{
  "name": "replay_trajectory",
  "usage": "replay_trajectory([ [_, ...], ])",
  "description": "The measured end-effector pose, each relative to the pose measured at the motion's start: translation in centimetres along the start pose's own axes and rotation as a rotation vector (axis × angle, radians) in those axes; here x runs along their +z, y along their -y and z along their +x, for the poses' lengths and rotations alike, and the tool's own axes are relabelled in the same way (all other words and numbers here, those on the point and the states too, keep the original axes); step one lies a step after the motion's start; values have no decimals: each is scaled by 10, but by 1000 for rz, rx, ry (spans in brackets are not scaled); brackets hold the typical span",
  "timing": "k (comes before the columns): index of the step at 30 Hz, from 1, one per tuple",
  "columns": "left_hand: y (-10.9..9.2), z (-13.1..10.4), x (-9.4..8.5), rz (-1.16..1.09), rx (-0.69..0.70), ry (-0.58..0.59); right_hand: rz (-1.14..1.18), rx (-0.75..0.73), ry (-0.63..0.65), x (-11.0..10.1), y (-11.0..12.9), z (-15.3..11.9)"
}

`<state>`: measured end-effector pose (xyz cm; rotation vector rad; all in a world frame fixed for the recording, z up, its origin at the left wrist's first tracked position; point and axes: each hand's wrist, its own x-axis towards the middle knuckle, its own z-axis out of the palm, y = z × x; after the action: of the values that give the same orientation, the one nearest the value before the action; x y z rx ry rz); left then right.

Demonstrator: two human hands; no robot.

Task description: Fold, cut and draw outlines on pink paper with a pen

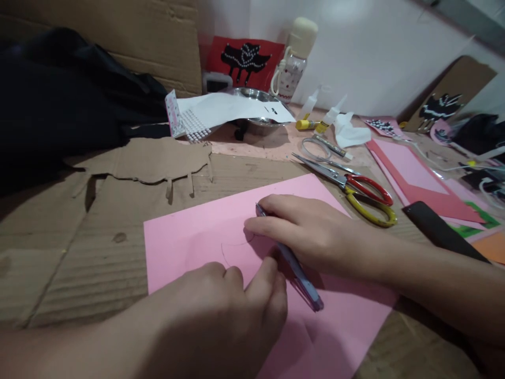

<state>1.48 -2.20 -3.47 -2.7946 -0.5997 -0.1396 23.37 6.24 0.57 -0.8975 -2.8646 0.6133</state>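
A pink sheet (177,237) lies at an angle on the cardboard, with a thin curved line drawn near its middle. My right hand (311,234) rests over the sheet, its fingers closed on a blue-grey pen (295,268). The pen slants across the paper, its clip end toward me. Just in front, my left hand (232,305) is on the sheet with curled fingers, close to the pen; anything inside them is hidden.
Scissors (347,187) with red and yellow handles lie beyond my right hand. Glue bottles (326,120), a metal dish (276,100) and a bead sheet (193,125) stand or lie behind. A cardboard cutout (145,160) is at left, coloured papers (418,168) at right.
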Motion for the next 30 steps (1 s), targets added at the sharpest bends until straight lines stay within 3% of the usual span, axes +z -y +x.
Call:
replay_trajectory([
  [2, 2, 0, 1, -8, 3, 0, -30, 4, -107, -2, -2, -3],
  [6, 5, -3, 1, -25, 27, 25, -172, -49, -484, -13, -14, -7],
  [10, 8, -5, 0, -19, 40, 17, -202, 15, -619, -22, -43, -3],
  [13, 9, -5, 1, -27, 61, 33, -128, 55, -647, -20, -58, 1],
  [16, 8, -5, 4, -41, 78, 51, 347, 35, -686, -12, -46, 2],
  [17, 7, -5, 4, -43, 80, 68, 611, 42, -637, -7, -38, 2],
  [19, 6, -5, 5, -44, 74, 84, 1108, 128, -345, 3, -22, 3],
  [21, 6, -4, 5, -40, 69, 71, 1369, 210, -243, 12, -10, 4],
  [23, 6, -2, 4, -40, 63, 36, 1451, 197, -313, 18, -5, 6],
  [27, 7, 2, 3, -39, 20, -60, 1474, 196, -305, 21, -7, 7],
  [30, 9, 5, 1, -123, -68, -73, 1335, 203, -529, 24, -13, 8],
])
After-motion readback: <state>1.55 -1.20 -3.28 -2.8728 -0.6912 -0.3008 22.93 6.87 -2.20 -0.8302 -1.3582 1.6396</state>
